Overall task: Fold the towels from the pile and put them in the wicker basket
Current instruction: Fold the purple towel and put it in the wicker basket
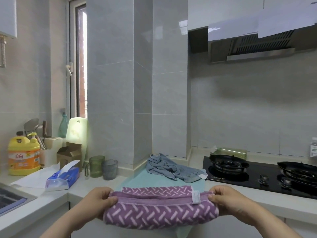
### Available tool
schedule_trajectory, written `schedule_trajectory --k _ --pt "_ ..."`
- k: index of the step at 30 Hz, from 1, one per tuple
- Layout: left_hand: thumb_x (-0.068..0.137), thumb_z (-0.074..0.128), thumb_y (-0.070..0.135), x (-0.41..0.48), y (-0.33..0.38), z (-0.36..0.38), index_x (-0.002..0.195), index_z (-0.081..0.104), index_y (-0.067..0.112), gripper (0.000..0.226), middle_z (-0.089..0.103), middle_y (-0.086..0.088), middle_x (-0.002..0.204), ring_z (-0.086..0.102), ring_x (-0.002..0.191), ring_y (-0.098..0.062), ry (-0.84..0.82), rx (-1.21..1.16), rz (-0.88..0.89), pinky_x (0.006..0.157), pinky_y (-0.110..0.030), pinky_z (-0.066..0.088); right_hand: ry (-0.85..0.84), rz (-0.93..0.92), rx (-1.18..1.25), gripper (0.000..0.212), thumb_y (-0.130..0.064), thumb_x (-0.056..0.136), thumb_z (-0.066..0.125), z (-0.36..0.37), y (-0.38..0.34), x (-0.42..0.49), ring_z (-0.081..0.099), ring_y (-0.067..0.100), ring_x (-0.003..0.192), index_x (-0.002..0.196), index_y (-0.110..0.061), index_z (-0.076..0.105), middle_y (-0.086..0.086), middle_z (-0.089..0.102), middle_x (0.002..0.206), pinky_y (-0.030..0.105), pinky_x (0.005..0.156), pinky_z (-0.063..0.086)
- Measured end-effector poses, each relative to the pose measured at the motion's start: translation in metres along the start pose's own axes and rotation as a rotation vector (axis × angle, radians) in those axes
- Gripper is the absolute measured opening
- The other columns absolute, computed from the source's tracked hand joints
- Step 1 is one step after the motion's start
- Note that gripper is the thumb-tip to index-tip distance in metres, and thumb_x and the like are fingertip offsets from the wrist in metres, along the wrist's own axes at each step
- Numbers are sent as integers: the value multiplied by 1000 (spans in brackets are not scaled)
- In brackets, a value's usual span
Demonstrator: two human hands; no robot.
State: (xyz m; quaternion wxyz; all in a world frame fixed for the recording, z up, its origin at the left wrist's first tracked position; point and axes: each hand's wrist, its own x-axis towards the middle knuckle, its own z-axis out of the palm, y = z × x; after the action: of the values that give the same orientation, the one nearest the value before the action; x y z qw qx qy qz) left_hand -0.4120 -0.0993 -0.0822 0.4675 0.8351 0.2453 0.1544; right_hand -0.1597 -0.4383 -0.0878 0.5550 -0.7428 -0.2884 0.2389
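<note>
Room: a grey-tiled kitchen corner is showing, with a pale countertop [51, 200] running round it.
Towel, appearance: the purple towel [159, 213] is showing pale pink dashes in a herringbone pattern, with a plain purple hem band. A white label [196, 197] is sitting near its right end.
Towel, form: it is lying doubled into a long horizontal band, with a second layer showing behind the hem.
Towel, position: it is being held taut at the counter's front edge, over the near end of a teal cloth [151, 179].
Left hand [103, 201]: thumb and curled fingers are pinching the towel's left end.
Right hand [226, 200]: thumb and curled fingers are pinching the right end.
Second towel: a blue-grey towel [171, 167] is lying crumpled on the teal cloth's far end, just beside the black gas hob [257, 176].
Left counter: a tissue pack [63, 177], a yellow detergent bottle [23, 157] and two tinted cups [97, 166] are standing well apart from the towel.
</note>
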Motion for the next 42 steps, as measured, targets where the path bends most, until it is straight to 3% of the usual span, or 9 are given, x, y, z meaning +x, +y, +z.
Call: schedule_trajectory --k 3,11,15,20,25,30,35,40,42 --pt "97 56 19 18 -5 7 98 66 5 17 74 -10 85 73 74 -20 44 7 -26 57 -29 55 97 21 -28 7 -9 96 56 4 7 21 65 22 67 95 -2 59 12 70 78 37 64 58" --pt "97 56 19 92 -29 22 86 64 1 23 68 -8 68 61 57 -15 144 19 -66 48 -22 44 269 20 -128 9 -14 94 57 18 22 98 62 16 56 94 -7 64 10 69 76 25 50 49" --pt "96 57 17 129 -42 28 66 53 13 30 56 2 57 51 53 -11 176 103 -29 52 -27 36 277 14 -241 16 -13 91 60 21 33 132 55 12 51 77 -5 60 4 62 63 22 49 41" --pt "94 59 22 164 -54 37 65 41 14 35 45 -2 60 43 55 -14 194 275 3 54 -30 29 318 11 -434 31 -17 86 64 23 49 166 41 11 53 60 -15 48 -1 48 57 27 53 30" --pt "93 58 24 184 -69 46 64 44 14 34 52 -5 63 49 60 -17 245 387 16 56 -31 32 345 0 -547 33 -21 88 64 25 61 187 46 12 55 59 -15 50 -3 52 57 27 53 33" --pt "92 58 23 195 -74 47 71 56 3 30 60 -8 66 56 65 -20 294 441 -10 57 -32 36 365 0 -579 31 -23 89 63 26 64 204 46 16 60 63 -12 51 5 55 63 30 57 34" --pt "94 51 37 199 -75 52 68 60 20 32 62 3 66 58 66 -13 346 624 -68 60 -29 46 401 51 -571 28 -21 88 63 29 63 216 53 18 64 63 -12 55 9 62 69 29 58 37" --pt "93 55 36 208 -74 52 62 65 19 37 64 2 61 60 64 -16 371 584 -88 59 -28 46 405 116 -491 19 -20 86 63 30 61 222 62 19 77 76 -6 70 5 70 79 29 67 46" --pt "94 53 35 210 -74 51 62 64 17 39 64 0 63 60 64 -16 321 611 -91 59 -28 46 372 132 -501 21 -21 87 60 30 59 223 61 20 74 73 -6 66 5 68 77 30 66 44"
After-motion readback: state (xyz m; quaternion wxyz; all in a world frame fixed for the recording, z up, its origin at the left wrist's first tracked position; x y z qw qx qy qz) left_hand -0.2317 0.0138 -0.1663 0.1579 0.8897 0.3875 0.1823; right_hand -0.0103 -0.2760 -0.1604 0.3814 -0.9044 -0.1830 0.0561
